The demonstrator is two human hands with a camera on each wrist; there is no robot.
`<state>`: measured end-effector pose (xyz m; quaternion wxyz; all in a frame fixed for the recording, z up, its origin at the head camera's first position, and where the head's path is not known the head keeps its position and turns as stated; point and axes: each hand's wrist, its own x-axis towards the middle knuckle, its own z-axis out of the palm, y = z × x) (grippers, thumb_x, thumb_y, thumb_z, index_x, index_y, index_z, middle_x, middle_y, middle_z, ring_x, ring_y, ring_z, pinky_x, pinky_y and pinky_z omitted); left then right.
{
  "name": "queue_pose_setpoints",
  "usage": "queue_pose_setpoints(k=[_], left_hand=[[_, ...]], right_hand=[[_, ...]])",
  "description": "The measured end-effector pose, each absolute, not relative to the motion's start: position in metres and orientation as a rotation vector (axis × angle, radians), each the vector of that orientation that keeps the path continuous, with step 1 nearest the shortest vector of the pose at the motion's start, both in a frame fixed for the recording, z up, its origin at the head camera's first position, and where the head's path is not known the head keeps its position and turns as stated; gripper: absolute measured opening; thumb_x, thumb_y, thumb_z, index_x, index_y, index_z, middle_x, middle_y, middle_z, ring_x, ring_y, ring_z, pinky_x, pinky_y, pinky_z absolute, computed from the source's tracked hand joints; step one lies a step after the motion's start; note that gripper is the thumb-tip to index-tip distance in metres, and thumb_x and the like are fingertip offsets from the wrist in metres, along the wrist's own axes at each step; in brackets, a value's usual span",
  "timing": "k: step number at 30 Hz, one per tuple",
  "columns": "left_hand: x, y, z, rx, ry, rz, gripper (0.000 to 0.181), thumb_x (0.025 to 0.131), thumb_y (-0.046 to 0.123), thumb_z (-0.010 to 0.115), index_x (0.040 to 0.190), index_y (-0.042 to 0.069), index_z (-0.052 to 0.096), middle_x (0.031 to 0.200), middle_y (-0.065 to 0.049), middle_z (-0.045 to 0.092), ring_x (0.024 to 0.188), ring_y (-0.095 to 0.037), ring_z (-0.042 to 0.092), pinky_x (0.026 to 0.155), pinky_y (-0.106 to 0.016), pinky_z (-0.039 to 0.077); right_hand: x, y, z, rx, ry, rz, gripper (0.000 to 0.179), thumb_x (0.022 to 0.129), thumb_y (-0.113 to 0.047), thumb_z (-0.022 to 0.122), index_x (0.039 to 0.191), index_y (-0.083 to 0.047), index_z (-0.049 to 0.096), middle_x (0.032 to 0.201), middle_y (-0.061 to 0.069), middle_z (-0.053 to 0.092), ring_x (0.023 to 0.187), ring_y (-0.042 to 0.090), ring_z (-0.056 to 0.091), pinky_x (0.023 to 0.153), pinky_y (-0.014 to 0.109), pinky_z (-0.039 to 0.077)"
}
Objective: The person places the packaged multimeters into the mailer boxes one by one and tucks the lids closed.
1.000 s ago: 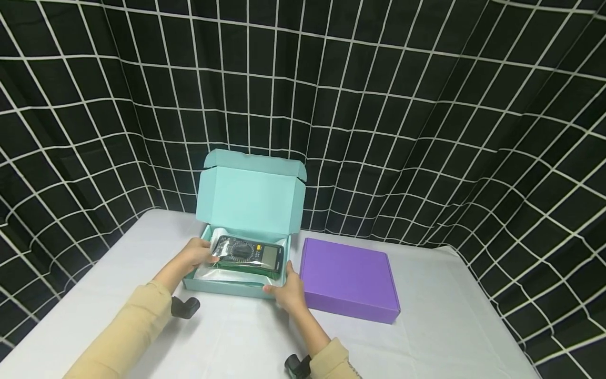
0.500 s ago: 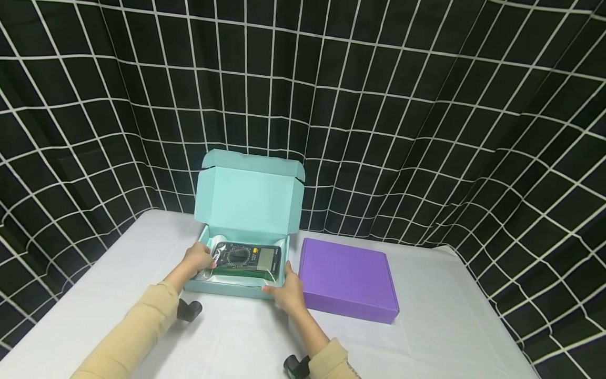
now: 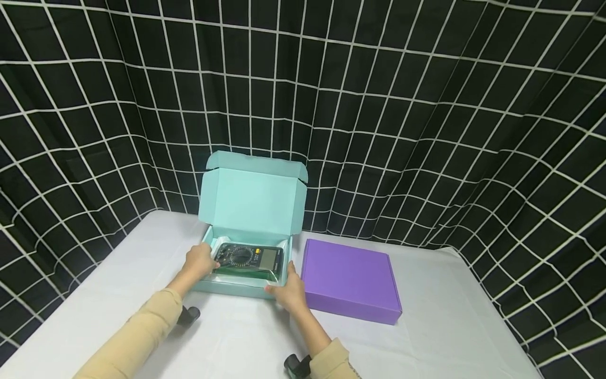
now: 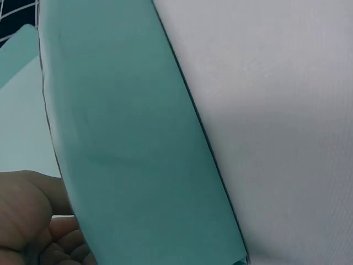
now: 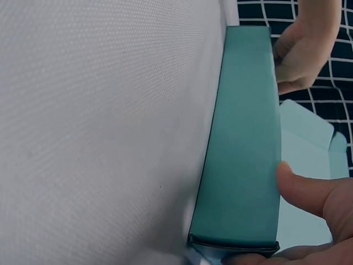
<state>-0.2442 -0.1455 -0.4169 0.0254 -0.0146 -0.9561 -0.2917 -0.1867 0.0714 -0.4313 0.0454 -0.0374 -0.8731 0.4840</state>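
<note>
A black-and-green digital multimeter [image 3: 246, 257] in clear plastic lies inside a teal cardboard box [image 3: 236, 287] whose lid [image 3: 255, 200] stands raised at the back. My left hand [image 3: 199, 261] reaches over the box's left side and grips the multimeter's left end; its curled fingers [image 4: 69, 243] are partly hidden behind the wall in the left wrist view. At the front right corner, my right hand [image 3: 290, 291] holds the box. In the right wrist view its thumb [image 5: 300, 187] presses the front wall's top edge, and the other fingers lie round the corner, partly out of sight.
A closed purple box [image 3: 350, 276] stands just right of the teal box on the white-covered table [image 3: 435, 316]. Behind the table hangs a black curtain [image 3: 379, 105] with a white grid. Dark wrist-worn gear [image 3: 297, 365] shows at the right wrist.
The multimeter's left end has lowered a little into the teal box, with the left hand shifting slightly on it. The right hand keeps its hold on the corner.
</note>
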Motion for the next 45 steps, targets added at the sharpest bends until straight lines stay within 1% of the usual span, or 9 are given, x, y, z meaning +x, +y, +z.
queue_pose_setpoints(k=[5,10,19,22,25,27,31,38,45], left_hand=[[-0.242,-0.146,-0.416,-0.048,-2.984,-0.874,0.045,0.07,0.004,0.068,0.104,-0.019,0.05,0.099,-0.035,0.054,0.092,-0.047,0.052,0.077,-0.053,0.045],[-0.245,-0.153,-0.412,-0.053,-3.054,-0.896,0.051,0.069,0.01,0.07,0.108,-0.016,0.05,0.101,-0.032,0.055,0.092,-0.045,0.053,0.076,-0.054,0.045],[-0.272,-0.18,-0.409,0.085,-2.687,-1.405,0.045,0.089,0.029,0.047,0.119,-0.004,0.051,0.106,-0.022,0.058,0.092,-0.031,0.058,0.073,-0.047,0.048],[-0.277,-0.186,-0.397,0.15,-2.434,-1.718,0.054,0.093,0.037,0.035,0.129,-0.004,0.039,0.123,-0.023,0.047,0.109,-0.031,0.05,0.087,-0.043,0.043],[-0.276,-0.188,-0.379,0.13,-2.241,-2.004,0.059,0.095,0.036,0.021,0.137,-0.005,0.019,0.139,-0.023,0.024,0.126,-0.031,0.026,0.104,-0.039,0.023],[-0.273,-0.188,-0.367,0.082,-2.191,-2.13,0.06,0.095,0.036,0.009,0.138,-0.006,0.005,0.143,-0.022,0.009,0.131,-0.032,0.01,0.107,-0.039,0.008],[-0.274,-0.189,-0.359,0.014,-2.14,-2.308,0.063,0.093,0.04,0.0,0.138,-0.003,-0.008,0.144,-0.019,-0.006,0.131,-0.028,-0.005,0.107,-0.036,-0.004],[-0.279,-0.189,-0.37,-0.059,-2.228,-2.339,0.066,0.092,0.044,-0.001,0.137,-0.003,-0.009,0.144,-0.018,-0.008,0.131,-0.028,-0.007,0.107,-0.037,-0.004],[-0.281,-0.194,-0.378,-0.155,-2.291,-2.293,0.071,0.09,0.049,-0.002,0.139,-0.003,-0.002,0.144,-0.021,0.0,0.131,-0.031,0.001,0.107,-0.039,0.0]], right_hand=[[-0.187,0.074,-0.428,-0.052,-2.71,1.468,0.089,0.064,-0.012,0.076,0.132,0.013,0.023,0.132,0.028,0.033,0.119,0.04,0.034,0.097,0.047,0.031],[-0.19,0.083,-0.416,0.084,-2.796,1.48,0.083,0.069,-0.016,0.074,0.13,0.015,0.027,0.124,0.03,0.042,0.112,0.039,0.043,0.091,0.049,0.038],[-0.215,0.105,-0.391,0.006,-2.845,1.519,0.058,0.087,-0.03,0.053,0.124,0.013,0.041,0.127,0.026,0.041,0.116,0.038,0.039,0.093,0.049,0.036],[-0.23,0.11,-0.388,-0.144,-2.646,1.696,0.057,0.092,-0.035,0.043,0.126,0.009,0.04,0.13,0.024,0.039,0.121,0.039,0.032,0.098,0.051,0.028],[-0.246,0.114,-0.388,-0.237,-2.443,1.868,0.059,0.094,-0.04,0.034,0.13,0.007,0.036,0.135,0.021,0.033,0.126,0.036,0.024,0.103,0.05,0.018],[-0.254,0.114,-0.388,-0.221,-2.369,1.936,0.062,0.094,-0.042,0.029,0.132,0.007,0.031,0.138,0.02,0.029,0.128,0.035,0.019,0.105,0.049,0.014],[-0.265,0.112,-0.385,-0.14,-2.334,1.975,0.068,0.094,-0.048,0.02,0.136,0.006,0.024,0.141,0.019,0.022,0.13,0.033,0.013,0.106,0.046,0.01],[-0.272,0.107,-0.38,-0.126,-2.37,2.05,0.072,0.092,-0.052,0.015,0.137,0.004,0.019,0.144,0.018,0.015,0.131,0.032,0.01,0.106,0.045,0.009],[-0.271,0.111,-0.384,0.164,-2.355,2.191,0.083,0.087,-0.06,0.009,0.138,0.006,0.009,0.144,0.021,0.011,0.131,0.031,0.011,0.106,0.043,0.012]])
